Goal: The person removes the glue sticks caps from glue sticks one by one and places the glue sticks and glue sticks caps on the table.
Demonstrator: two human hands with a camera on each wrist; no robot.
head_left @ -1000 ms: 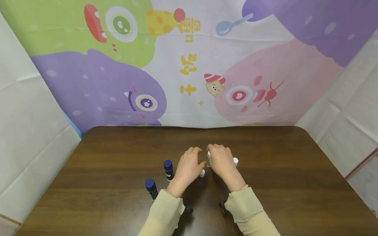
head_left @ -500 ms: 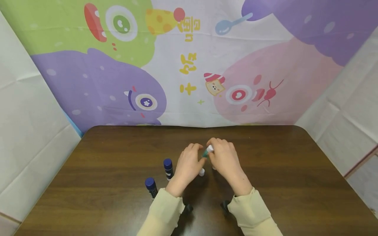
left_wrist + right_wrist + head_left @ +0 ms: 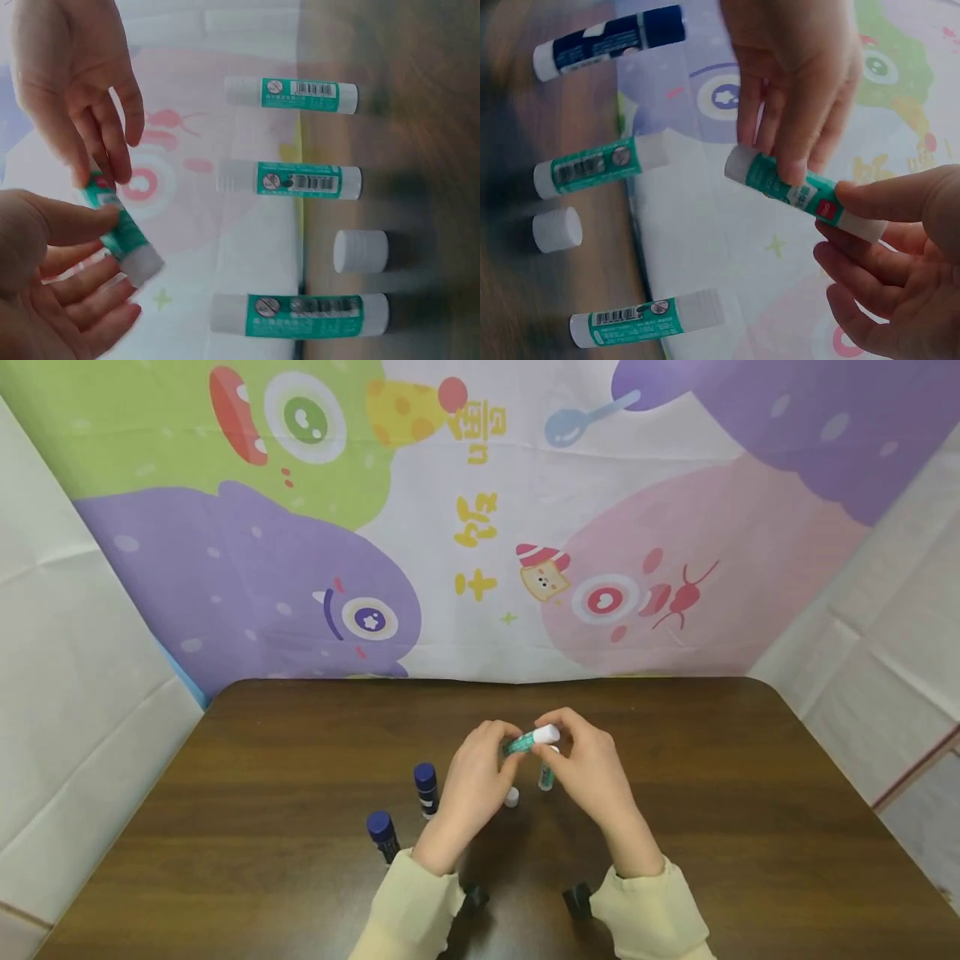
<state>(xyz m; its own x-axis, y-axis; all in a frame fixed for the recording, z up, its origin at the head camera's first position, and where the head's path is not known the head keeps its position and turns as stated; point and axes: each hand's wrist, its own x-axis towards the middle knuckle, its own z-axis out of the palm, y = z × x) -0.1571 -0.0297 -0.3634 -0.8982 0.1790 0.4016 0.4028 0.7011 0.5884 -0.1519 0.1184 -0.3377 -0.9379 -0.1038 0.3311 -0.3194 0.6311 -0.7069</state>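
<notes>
A green-labelled glue stick [image 3: 522, 743] with a white cap [image 3: 547, 734] is held slantwise in the air between both hands. My left hand [image 3: 477, 772] pinches its green body between thumb and fingers. At the white-capped end, the thumb and fingers of my right hand [image 3: 594, 770] pinch the stick. Under the hands, a loose white cap [image 3: 512, 797] rests on the table beside a standing green glue stick [image 3: 546, 775]. The left wrist view has more upright green sticks, one [image 3: 307, 96] at the top and another [image 3: 304, 315] at the bottom.
Two dark blue glue sticks stand left of my left hand, one [image 3: 426, 789] farther back and one [image 3: 383, 837] nearer. The brown wooden table [image 3: 300, 735] ends at a cartoon-printed cloth [image 3: 480, 643] behind it. White cloth hangs at both sides.
The right hand has raised a glue stick from the table and brought it to the left hand, tilting it from upright toward level. Both hands now grip it.
</notes>
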